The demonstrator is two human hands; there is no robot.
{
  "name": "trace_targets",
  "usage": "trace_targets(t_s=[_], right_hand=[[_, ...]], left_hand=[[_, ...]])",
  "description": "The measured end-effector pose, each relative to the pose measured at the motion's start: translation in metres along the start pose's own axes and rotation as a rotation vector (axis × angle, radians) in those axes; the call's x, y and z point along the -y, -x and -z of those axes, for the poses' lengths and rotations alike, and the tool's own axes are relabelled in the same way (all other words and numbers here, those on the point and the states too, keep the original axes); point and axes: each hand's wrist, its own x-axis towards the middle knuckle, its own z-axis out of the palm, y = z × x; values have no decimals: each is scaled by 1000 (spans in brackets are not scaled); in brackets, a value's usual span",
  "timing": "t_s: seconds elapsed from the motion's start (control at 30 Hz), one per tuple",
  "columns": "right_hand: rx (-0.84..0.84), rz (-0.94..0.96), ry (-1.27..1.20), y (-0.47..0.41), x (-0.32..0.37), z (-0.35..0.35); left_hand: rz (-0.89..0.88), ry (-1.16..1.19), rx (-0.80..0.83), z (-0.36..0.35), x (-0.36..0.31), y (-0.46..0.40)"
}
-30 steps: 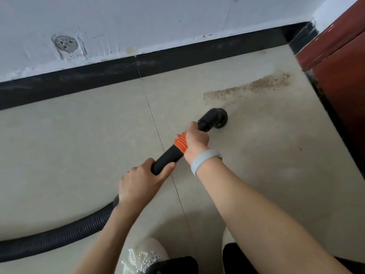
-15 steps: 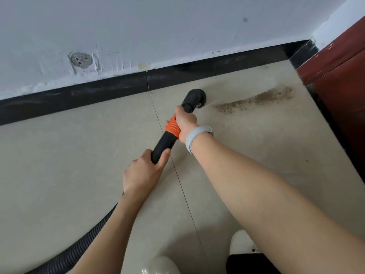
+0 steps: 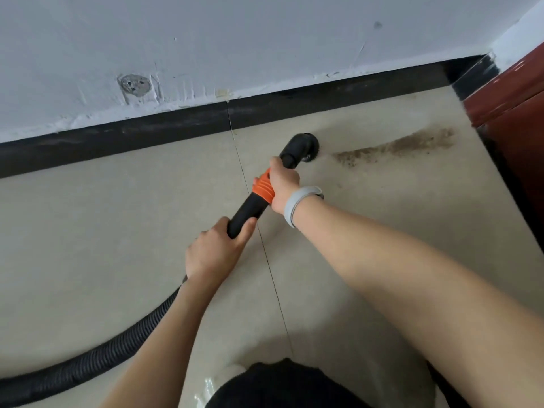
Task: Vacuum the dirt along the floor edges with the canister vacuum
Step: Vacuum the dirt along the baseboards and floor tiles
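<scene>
The nozzle [image 3: 301, 147] is a black elbow with a round brush head, set on the floor [image 3: 117, 231] near the baseboard [image 3: 176, 125]. It sits just left of the dirt [image 3: 397, 145], a brown streak that runs right toward the red door [image 3: 515, 113]. Whether the brush touches the streak's near end cannot be told.

Behind the nozzle, the black tube [image 3: 247, 213] slants down-left and carries an orange collar [image 3: 263, 188]. The right hand [image 3: 284, 185] grips the tube at the collar, fingers curled round it; a grey wristband [image 3: 297, 201] sits on that wrist. The left hand [image 3: 213, 251] grips the lower end of the tube, thumb on top.

From the left hand, the ribbed black hose [image 3: 88, 360] curves down-left across the floor to the frame's edge.

A tile joint [image 3: 265, 254] runs under the tube from the baseboard toward the person. The wall [image 3: 265, 39] above the baseboard is white, with a patched round hole [image 3: 134, 85].
</scene>
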Motion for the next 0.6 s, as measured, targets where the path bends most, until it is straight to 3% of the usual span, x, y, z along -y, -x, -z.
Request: trace_targets(t_s=[0.17,0.3,0.4,0.6], right_hand=[[29,10,243,-6,-14,32],[231,89,501,-36,-28,77],[112,-28,482,-35,-12,110],[175,-176,527,-18,7,152]], left_hand=[[59,-128,32,-10,-15,23],[94,-166,63,-26,-47,44],[100,-178,56,-33,-80,53],[131,-249,91,-36,-116,79]])
